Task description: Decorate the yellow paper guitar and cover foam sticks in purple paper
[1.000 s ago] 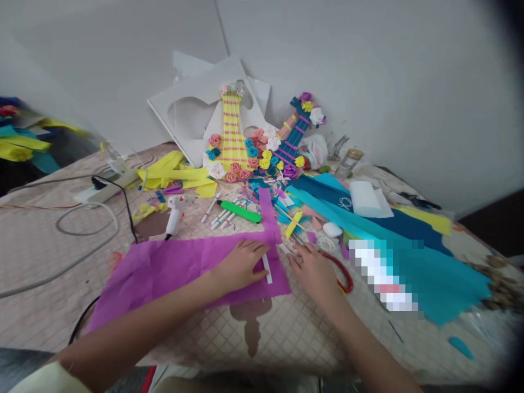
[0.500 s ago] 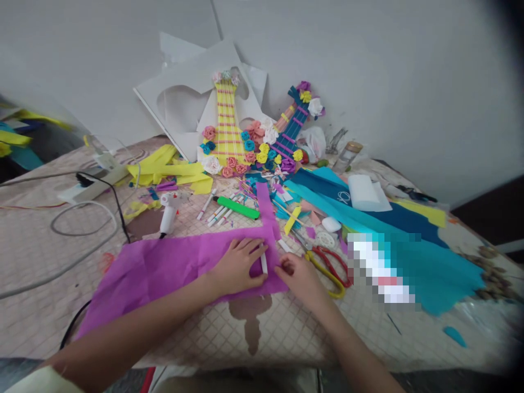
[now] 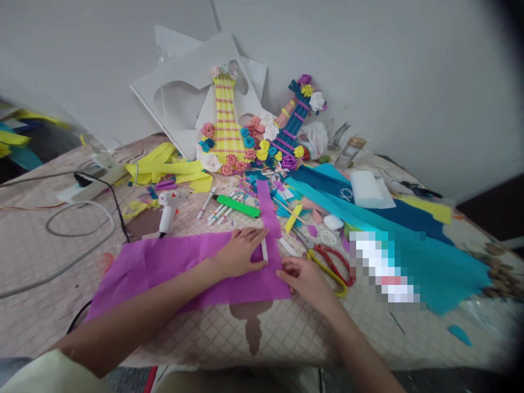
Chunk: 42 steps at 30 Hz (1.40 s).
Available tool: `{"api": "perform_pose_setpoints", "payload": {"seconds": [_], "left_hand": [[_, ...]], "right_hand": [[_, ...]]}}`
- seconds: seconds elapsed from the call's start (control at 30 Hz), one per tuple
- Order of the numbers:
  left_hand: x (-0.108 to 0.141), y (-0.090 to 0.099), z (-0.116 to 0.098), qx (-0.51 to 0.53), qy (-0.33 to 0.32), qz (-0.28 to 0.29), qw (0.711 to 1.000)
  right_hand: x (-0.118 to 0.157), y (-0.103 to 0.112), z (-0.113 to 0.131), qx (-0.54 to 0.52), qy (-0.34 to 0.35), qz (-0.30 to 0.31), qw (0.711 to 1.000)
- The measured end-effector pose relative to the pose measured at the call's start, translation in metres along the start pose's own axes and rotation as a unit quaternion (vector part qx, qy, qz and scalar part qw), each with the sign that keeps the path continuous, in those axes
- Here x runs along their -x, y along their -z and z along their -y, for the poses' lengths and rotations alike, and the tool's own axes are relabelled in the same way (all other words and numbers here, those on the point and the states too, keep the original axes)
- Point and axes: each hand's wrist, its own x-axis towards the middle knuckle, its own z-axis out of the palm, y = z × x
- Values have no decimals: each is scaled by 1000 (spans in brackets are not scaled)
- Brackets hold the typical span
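A wide sheet of purple paper (image 3: 164, 267) lies across the table in front of me. My left hand (image 3: 241, 252) rests on it with thumb and fingers spread around a short white strip (image 3: 264, 250). At the sheet's right edge, my right hand (image 3: 301, 275) has its thumb and forefinger pinched on the purple paper. A narrower purple strip (image 3: 267, 204) reaches away from the sheet's far edge. Scissors with red and yellow handles (image 3: 331, 267) lie just right of my right hand.
A white glue gun (image 3: 167, 213) stands behind the sheet, with cables at left. A green marker (image 3: 237, 206) lies mid-table. Two flower-trimmed paper guitars (image 3: 226, 117) lean at the back. Teal paper (image 3: 442, 267) and a white roll (image 3: 365, 189) are at right.
The purple sheet's right edge has shifted slightly right with my right hand. My left hand has moved a little away from me and left, its fingers still spread.
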Motion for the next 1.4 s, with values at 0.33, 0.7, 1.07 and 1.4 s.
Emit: {"api": "perform_pose_setpoints", "payload": {"seconds": [0.33,0.7,1.07,1.4], "left_hand": [[5,0,4,14,24,-30,999],[5,-4,-9,6,-7,-43,999],[11,-4,-12,15,-2,-54,998],[23,-6,-28,30,4,-20,999]], "right_hand": [[-4,-1,3,1,1,-16,1000],[-1,-1,3,17,6,-26,1000],[12,0,2,38,5,-48,998],[15,-1,-3,10,22,-38,999]]}}
